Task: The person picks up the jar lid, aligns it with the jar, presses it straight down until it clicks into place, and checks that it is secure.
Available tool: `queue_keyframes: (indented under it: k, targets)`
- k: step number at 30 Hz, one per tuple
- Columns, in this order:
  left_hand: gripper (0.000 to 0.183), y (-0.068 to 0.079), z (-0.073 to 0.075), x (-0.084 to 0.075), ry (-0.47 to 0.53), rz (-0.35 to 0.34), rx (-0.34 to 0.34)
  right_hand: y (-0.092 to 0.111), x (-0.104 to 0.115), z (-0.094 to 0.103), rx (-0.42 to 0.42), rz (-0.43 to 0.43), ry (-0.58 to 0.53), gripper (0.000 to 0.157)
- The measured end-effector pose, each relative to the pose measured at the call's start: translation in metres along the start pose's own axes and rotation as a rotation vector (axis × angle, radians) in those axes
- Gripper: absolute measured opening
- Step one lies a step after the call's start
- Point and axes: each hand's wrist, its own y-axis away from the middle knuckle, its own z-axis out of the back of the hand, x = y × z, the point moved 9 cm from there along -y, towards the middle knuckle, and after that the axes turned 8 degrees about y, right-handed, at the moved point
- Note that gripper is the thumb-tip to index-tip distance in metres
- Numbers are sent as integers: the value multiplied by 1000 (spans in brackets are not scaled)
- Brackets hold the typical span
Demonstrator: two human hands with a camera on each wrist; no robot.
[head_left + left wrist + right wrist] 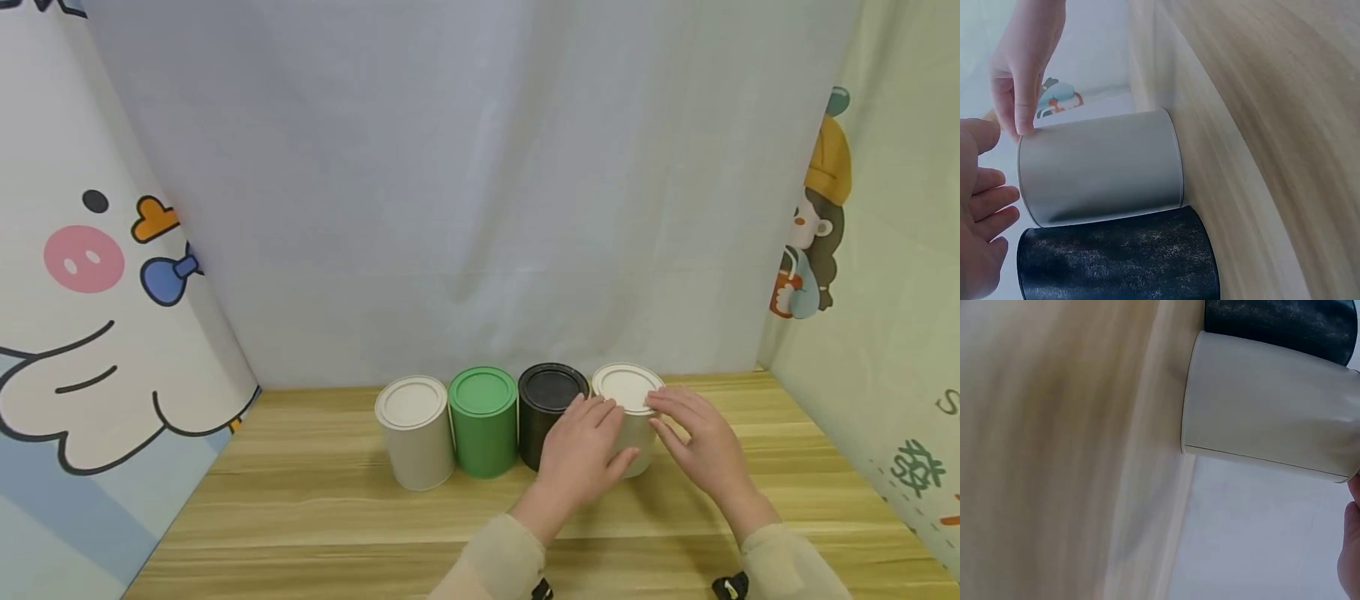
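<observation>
In the head view a pale off-white canister [626, 387] with a round lid stands at the right end of a row. My right hand [701, 437] is at its right side, with fairly straight fingertips touching the lid's edge and the thumb by the upper wall. My left hand [585, 450] is in front of it and the black canister [553, 387], fingers loosely extended. In the left wrist view, a small gap shows between these left fingers [994, 206] and the pale canister [1100, 169]. Only part of the right hand [1352, 540] shows in the right wrist view.
A green canister [483, 425] stands left of the black one, and another off-white canister [416, 433] is at the row's left end. The row sits near the back of the wood-grain table [315, 517]. A plain curtain [450, 183] hangs behind; printed cloths flank both sides.
</observation>
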Motion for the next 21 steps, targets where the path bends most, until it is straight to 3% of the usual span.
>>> queue_keyframes:
  k: [5, 10, 21]
  targets:
    - [47, 12, 15, 3, 38, -12, -119, 9, 3, -2, -3, -25, 3, 31]
    - [48, 28, 27, 10, 78, -16, -200, 12, 16, -1, -63, -20, 1, 55]
    - [49, 77, 38, 46, 214, 39, -221, 12, 58, -13, -1, -10, -28, 54]
